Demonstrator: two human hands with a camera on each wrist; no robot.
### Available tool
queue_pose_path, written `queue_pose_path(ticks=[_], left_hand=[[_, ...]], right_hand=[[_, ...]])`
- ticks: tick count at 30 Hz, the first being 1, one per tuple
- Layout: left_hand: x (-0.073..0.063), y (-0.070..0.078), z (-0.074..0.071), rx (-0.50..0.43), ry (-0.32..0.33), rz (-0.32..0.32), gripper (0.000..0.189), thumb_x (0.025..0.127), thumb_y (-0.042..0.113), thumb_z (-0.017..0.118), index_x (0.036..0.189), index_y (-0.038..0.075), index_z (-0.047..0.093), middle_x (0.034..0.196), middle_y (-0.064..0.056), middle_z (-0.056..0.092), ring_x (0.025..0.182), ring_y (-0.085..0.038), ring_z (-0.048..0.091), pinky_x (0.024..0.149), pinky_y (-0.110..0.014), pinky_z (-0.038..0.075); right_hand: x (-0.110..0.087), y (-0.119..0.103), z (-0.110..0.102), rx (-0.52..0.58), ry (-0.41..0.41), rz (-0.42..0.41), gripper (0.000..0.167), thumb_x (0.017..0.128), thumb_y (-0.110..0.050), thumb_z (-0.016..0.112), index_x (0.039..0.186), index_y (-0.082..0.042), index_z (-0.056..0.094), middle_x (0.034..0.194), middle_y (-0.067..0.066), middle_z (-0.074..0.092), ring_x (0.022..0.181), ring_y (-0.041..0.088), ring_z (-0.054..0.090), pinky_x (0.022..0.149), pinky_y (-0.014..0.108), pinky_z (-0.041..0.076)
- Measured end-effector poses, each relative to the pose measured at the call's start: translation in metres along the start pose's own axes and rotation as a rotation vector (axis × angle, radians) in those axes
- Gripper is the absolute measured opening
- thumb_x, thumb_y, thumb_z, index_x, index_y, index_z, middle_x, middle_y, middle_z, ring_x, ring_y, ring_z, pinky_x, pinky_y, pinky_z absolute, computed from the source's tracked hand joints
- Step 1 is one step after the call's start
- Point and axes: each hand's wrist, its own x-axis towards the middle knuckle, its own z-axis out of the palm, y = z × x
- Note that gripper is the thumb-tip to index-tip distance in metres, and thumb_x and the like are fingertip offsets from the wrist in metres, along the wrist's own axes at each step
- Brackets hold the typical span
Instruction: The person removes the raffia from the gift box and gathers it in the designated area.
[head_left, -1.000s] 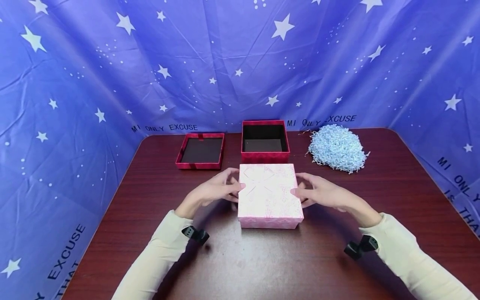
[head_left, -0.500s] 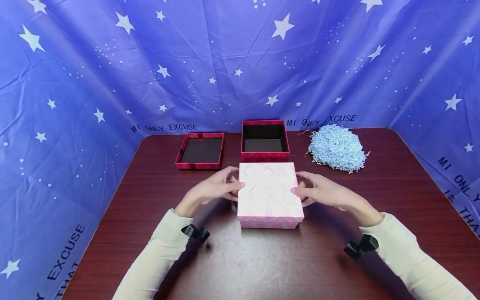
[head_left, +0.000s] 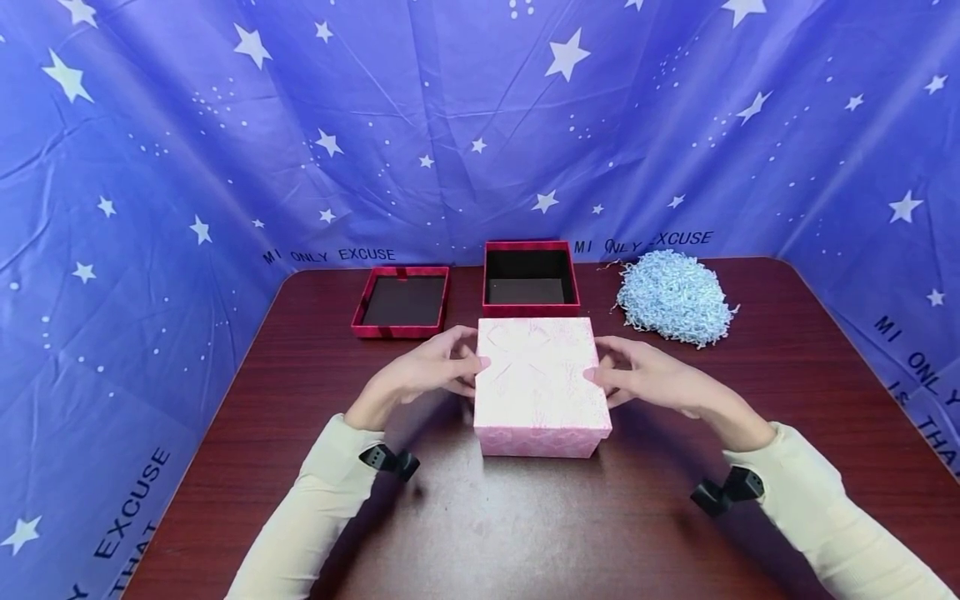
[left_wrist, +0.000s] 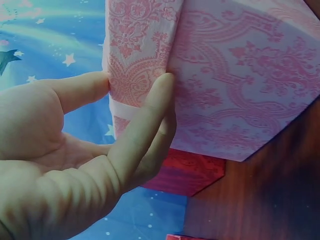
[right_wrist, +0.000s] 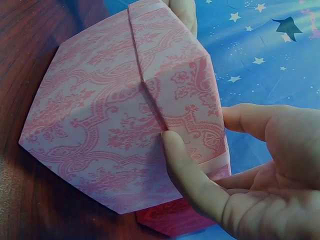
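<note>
A pink patterned gift box (head_left: 537, 445) stands in the middle of the table, its lid (head_left: 536, 375) on top with a bow decoration. From the left side my left hand (head_left: 423, 367) pinches the lid, thumb at the top edge and fingertips at the lower rim. My right hand (head_left: 652, 379) pinches the lid's opposite side in the same way. In the left wrist view the fingers (left_wrist: 142, 117) lie along the lid's side wall, right at the seam above the box body (left_wrist: 240, 95). The right wrist view shows a fingertip at that seam too. The box's inside is hidden.
Behind the pink box stands a red box (head_left: 531, 310), open side up with a dark inside. A red lid (head_left: 401, 332) lies upturned to its left. Pale blue shredded paper (head_left: 675, 296) is heaped at the back right. A starry blue curtain (head_left: 450, 125) surrounds the table (head_left: 480, 533).
Both hands have raised the lid slightly, so more of the pink box's front shows and the lid overlaps more of the red box behind. Nothing else has moved.
</note>
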Motion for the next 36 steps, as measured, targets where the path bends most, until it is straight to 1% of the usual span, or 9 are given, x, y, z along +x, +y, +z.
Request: queue_pose_path(ticks=[7,9,15,17,20,25,28,32,36], left_hand=[[-0.003,0.009,-0.002,0.004,0.004,0.018,0.064,0.093,0.011,0.061,0.144,0.002,0.024,0.101,-0.016,0.054,0.080,-0.019,0.064,0.081,-0.042,0.058],[-0.004,0.012,-0.003,-0.003,0.008,0.026,0.063,0.093,0.011,0.061,0.143,0.003,0.025,0.101,-0.015,0.054,0.080,-0.019,0.063,0.082,-0.045,0.057],[-0.004,0.023,-0.006,-0.034,0.046,0.082,0.061,0.095,0.011,0.058,0.146,0.003,0.025,0.100,-0.014,0.053,0.079,-0.018,0.063,0.084,-0.049,0.056],[-0.003,0.026,-0.007,-0.042,0.076,0.102,0.060,0.095,0.010,0.057,0.146,0.004,0.026,0.102,-0.015,0.052,0.080,-0.018,0.062,0.083,-0.047,0.056],[-0.003,0.031,-0.008,-0.038,0.138,0.135,0.056,0.095,0.011,0.058,0.143,0.000,0.031,0.107,-0.016,0.052,0.085,-0.018,0.062,0.084,-0.042,0.057],[-0.002,0.040,-0.008,-0.035,0.250,0.173,0.039,0.093,0.015,0.061,0.123,-0.007,0.050,0.114,-0.020,0.058,0.095,-0.021,0.066,0.092,-0.037,0.054],[-0.002,0.043,-0.008,-0.021,0.284,0.241,0.031,0.092,0.013,0.063,0.115,-0.005,0.056,0.113,-0.019,0.061,0.097,-0.020,0.066,0.092,-0.034,0.054],[-0.003,0.045,-0.008,0.089,0.346,0.349,0.029,0.089,0.017,0.068,0.113,0.005,0.061,0.106,-0.011,0.064,0.092,-0.017,0.064,0.084,-0.030,0.055],[-0.003,0.046,-0.009,0.167,0.415,0.384,0.033,0.086,0.022,0.072,0.117,0.012,0.063,0.094,-0.007,0.063,0.078,-0.017,0.061,0.070,-0.030,0.054]], right_hand=[[-0.003,-0.006,-0.002,-0.016,0.026,-0.005,0.068,0.095,-0.021,0.060,0.145,0.007,0.023,0.096,0.017,0.055,0.087,0.023,0.068,0.076,0.038,0.059],[-0.004,-0.009,-0.003,-0.019,0.034,-0.010,0.069,0.095,-0.021,0.059,0.146,0.006,0.023,0.097,0.018,0.054,0.087,0.025,0.069,0.077,0.037,0.059],[-0.005,-0.018,-0.008,-0.039,0.095,-0.038,0.068,0.097,-0.026,0.056,0.148,0.002,0.021,0.104,0.020,0.055,0.086,0.025,0.069,0.079,0.035,0.058],[-0.005,-0.022,-0.009,-0.058,0.140,-0.057,0.067,0.098,-0.028,0.054,0.149,0.001,0.021,0.105,0.021,0.055,0.086,0.023,0.069,0.079,0.035,0.058],[-0.004,-0.028,-0.010,-0.115,0.250,-0.105,0.062,0.099,-0.029,0.053,0.148,-0.001,0.026,0.106,0.019,0.057,0.086,0.016,0.067,0.080,0.030,0.057],[-0.001,-0.038,-0.010,-0.181,0.439,-0.166,0.056,0.097,-0.030,0.056,0.144,-0.005,0.037,0.112,0.015,0.059,0.091,0.006,0.060,0.081,0.015,0.049],[-0.002,-0.042,-0.009,-0.182,0.509,-0.189,0.052,0.096,-0.029,0.058,0.139,-0.005,0.044,0.115,0.012,0.059,0.095,0.004,0.057,0.080,0.013,0.046],[-0.002,-0.043,-0.008,-0.191,0.575,-0.242,0.047,0.094,-0.026,0.062,0.133,-0.003,0.051,0.113,0.005,0.060,0.098,0.003,0.056,0.078,0.014,0.045],[-0.001,-0.042,-0.008,-0.184,0.602,-0.339,0.044,0.092,-0.015,0.065,0.131,-0.001,0.052,0.110,-0.002,0.060,0.099,0.002,0.056,0.082,0.012,0.048]])
